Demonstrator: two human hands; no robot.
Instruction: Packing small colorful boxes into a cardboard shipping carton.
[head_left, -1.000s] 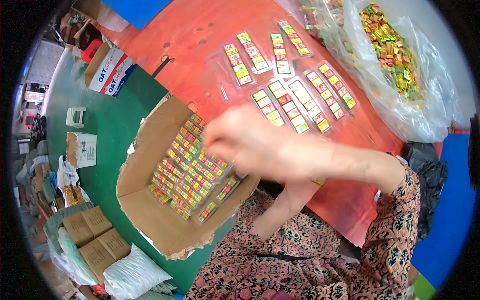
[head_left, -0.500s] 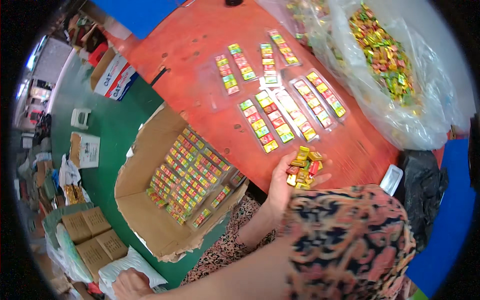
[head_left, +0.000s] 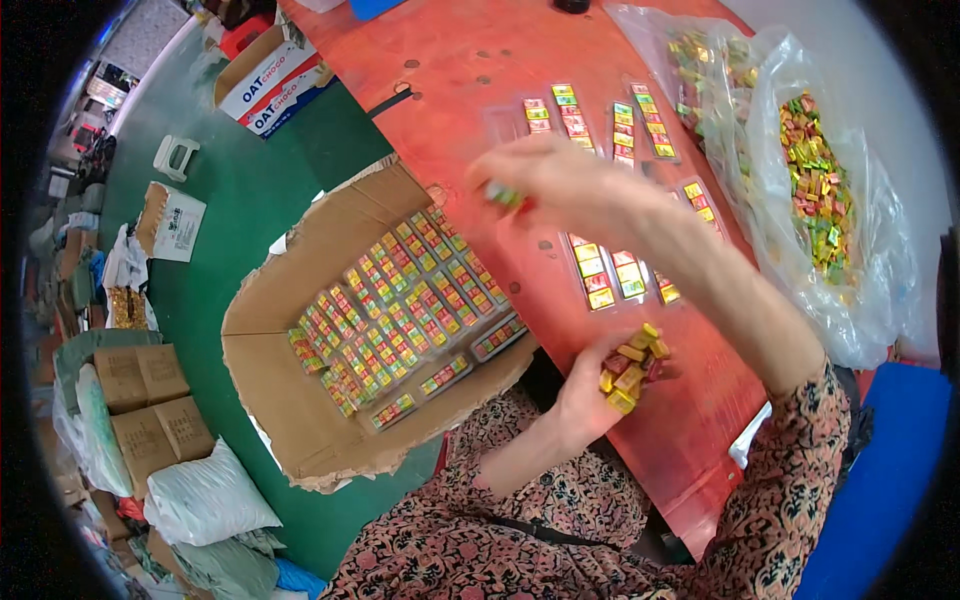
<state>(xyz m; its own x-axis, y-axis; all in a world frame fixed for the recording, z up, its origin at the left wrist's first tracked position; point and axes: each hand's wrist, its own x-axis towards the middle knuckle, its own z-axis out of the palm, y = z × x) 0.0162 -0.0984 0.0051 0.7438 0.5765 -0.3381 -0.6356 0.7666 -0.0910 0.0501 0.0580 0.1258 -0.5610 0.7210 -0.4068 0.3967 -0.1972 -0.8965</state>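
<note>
My left hand [head_left: 588, 388] is cupped palm up near the table's front edge, holding a small heap of foil-wrapped candies [head_left: 628, 376], mostly gold with some red. My right hand [head_left: 535, 172] reaches across the table, smeared by motion, with green and red wrapped candies [head_left: 506, 194] at its fingertips. Under and around that forearm lie clear plastic trays [head_left: 590, 272], each filled with a row of red, yellow and green candies. Several trays are partly hidden by the arm.
The red table [head_left: 450, 130] runs diagonally. Clear bags of loose candies [head_left: 818, 190] stand at its far right. Beside the table on the green floor, an open cardboard box [head_left: 290, 320] holds rows of filled trays. Cartons [head_left: 150, 370] and a white sack [head_left: 212, 495] sit at the left.
My right hand has swung from the lower left up over the table and now has candies at its fingers. My left hand still holds its heap. The view has shifted.
</note>
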